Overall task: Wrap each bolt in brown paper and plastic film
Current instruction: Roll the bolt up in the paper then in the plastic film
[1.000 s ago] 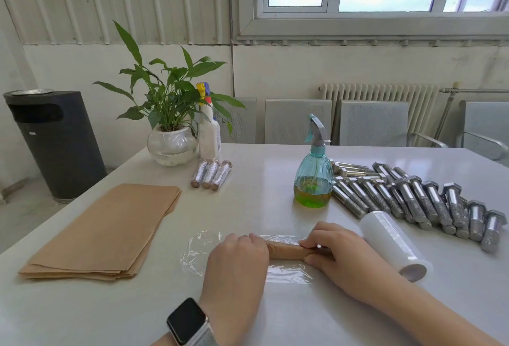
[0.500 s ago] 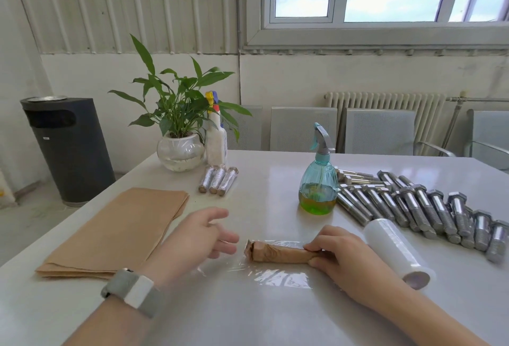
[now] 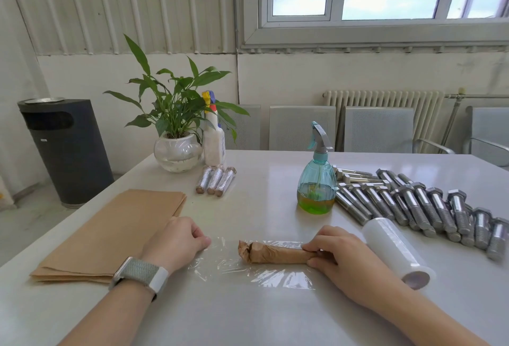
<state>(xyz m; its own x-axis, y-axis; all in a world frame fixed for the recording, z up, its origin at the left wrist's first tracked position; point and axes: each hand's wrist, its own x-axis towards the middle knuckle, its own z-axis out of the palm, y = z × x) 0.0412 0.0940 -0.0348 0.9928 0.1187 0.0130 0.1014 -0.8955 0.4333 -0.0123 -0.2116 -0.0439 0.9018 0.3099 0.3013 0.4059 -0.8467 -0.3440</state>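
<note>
Right hand (image 3: 341, 257) grips paper-wrapped bolt (image 3: 275, 253) lying on plastic film (image 3: 248, 270) on bench (image 3: 261, 312), bolt's right end hidden; left hand (image 3: 176, 243) curled at film's left edge, pinch unclear.

White glossy table (image 3: 248, 315) carries all items; stack of brown paper sheets (image 3: 115, 232) at left; three film-wrapped bolts (image 3: 216, 180) side by side near a potted plant (image 3: 177, 152) and a white spray bottle (image 3: 213, 144); teal spray bottle (image 3: 316, 180) centre; bare steel bolts (image 3: 418, 205) in a row at right; film roll (image 3: 396, 252) beside them; paper-wrapped bolt (image 3: 272, 252) on a clear film sheet (image 3: 248, 265) in front.
</note>
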